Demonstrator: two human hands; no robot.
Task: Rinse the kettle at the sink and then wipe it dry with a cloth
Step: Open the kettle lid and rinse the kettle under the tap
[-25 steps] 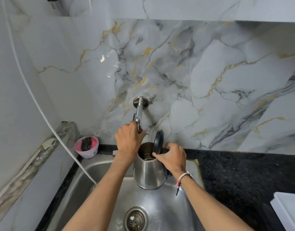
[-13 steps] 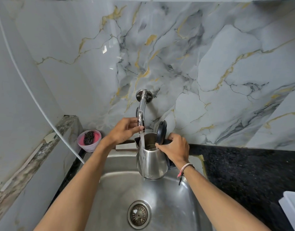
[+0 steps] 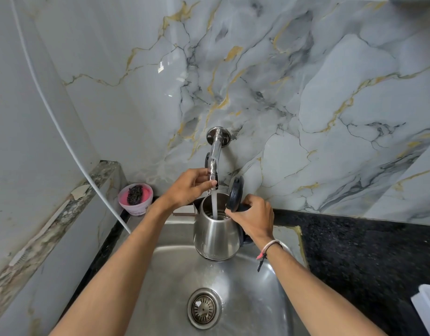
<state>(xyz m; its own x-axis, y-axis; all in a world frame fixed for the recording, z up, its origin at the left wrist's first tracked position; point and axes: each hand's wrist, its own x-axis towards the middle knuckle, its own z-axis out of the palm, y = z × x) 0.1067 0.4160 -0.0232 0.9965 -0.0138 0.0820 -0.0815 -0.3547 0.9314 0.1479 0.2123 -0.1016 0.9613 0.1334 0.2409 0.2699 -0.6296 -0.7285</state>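
A stream of water (image 3: 214,204) is running from the wall tap (image 3: 214,156) straight down into the open mouth of the steel kettle (image 3: 217,235), which is being held upright above the back of the sink (image 3: 252,309), just under the spout. The right hand (image 3: 254,218) is wrapping closed around the kettle's black handle on the side away from the left hand, and the hinged black lid (image 3: 235,194) is standing open just above its fingers. The left hand (image 3: 188,187) is reaching up beside the kettle's rim, its thumb and fingers pinching around the lower end of the tap, right where the water is leaving it. A thin band (image 3: 269,247) is sitting on the right wrist.

Below both forearms, the sink's round drain strainer (image 3: 204,308) is lying in the basin floor. Off to the left of the left hand, a pink tub (image 3: 135,199) with a dark scrubber (image 3: 134,194) in it is standing on the sink's back corner. To the right of the right hand, the black speckled worktop (image 3: 359,251) is stretching away, with a white object (image 3: 427,309) showing at its near edge; what it is cannot be told.
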